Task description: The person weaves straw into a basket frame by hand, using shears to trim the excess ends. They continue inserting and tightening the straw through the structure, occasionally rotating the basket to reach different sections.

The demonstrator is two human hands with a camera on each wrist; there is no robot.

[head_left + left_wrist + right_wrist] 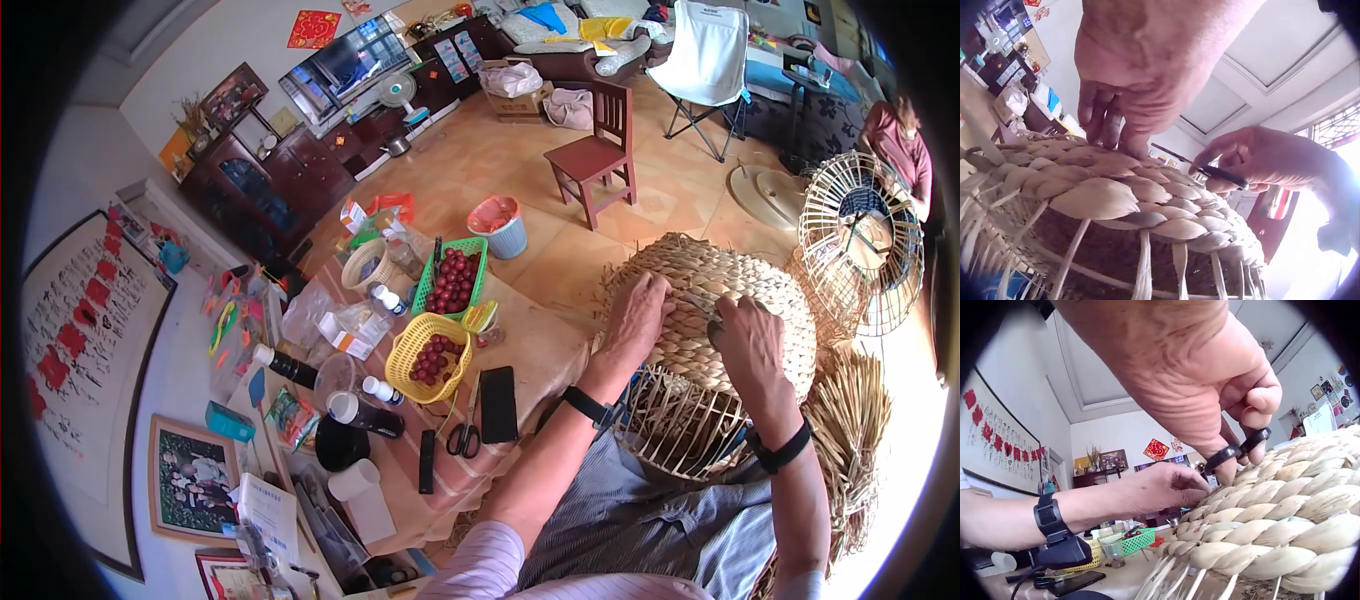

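A round woven straw basket (740, 270) with thick braided rows sits over the person's lap, its thin upright slats (670, 420) showing below. The left hand (637, 315) grips the weave near the top, fingers bent down onto the braids in the left wrist view; the fingertips are partly hidden. Close beside it, the right hand (755, 345) holds scissors (1222, 460), with fingers at the black handle loops. In the left wrist view, the thin blade of these scissors (1222, 177) points across the weave toward the left hand. Both wrists wear black bands.
On the left, a table bears a yellow basket (408, 350) and a green basket (484, 262) of red fruit, bottles, a phone (497, 405) and other scissors (463, 440). A straw bundle (850, 430) stands right. Beyond are a red chair (592, 155) and another person (900, 150) with a frame.
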